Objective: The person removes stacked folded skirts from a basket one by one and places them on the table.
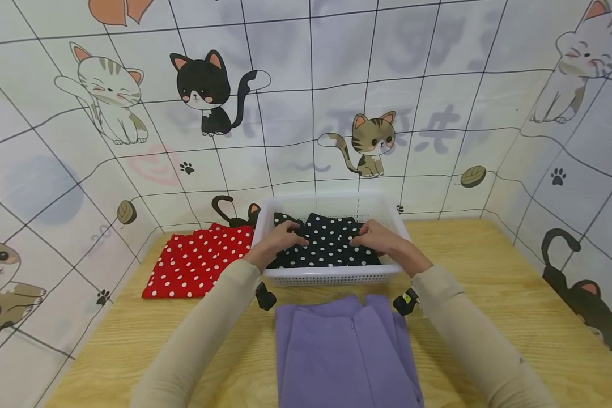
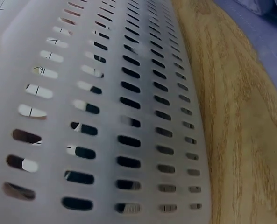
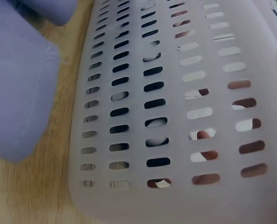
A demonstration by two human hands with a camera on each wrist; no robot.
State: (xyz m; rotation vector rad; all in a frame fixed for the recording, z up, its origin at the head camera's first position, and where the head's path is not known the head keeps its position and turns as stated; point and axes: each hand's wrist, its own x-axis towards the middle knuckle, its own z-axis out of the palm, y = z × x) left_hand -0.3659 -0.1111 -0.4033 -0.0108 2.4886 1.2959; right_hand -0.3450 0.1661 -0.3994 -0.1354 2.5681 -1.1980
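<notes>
A black cloth with white polka dots (image 1: 326, 249) lies folded inside a white perforated plastic basket (image 1: 331, 277). My left hand (image 1: 280, 239) reaches over the basket's left side and touches the cloth, its thumb apart from the fingers. At the right side, my right hand (image 1: 379, 238) rests on the cloth's right part, thumb pointing inward. Some fingertips are hidden against the dark fabric. Both wrist views show mainly the basket's slotted wall (image 2: 143, 112), with dark cloth and bits of skin behind the slots (image 3: 154, 102).
A red polka-dot cloth (image 1: 199, 263) lies folded left of the basket on the wooden table (image 1: 469, 249). Folded purple fabric (image 1: 336, 357) lies in front, between my forearms. A white wall covering with cartoon cats (image 1: 296, 130) stands behind the table and along its sides.
</notes>
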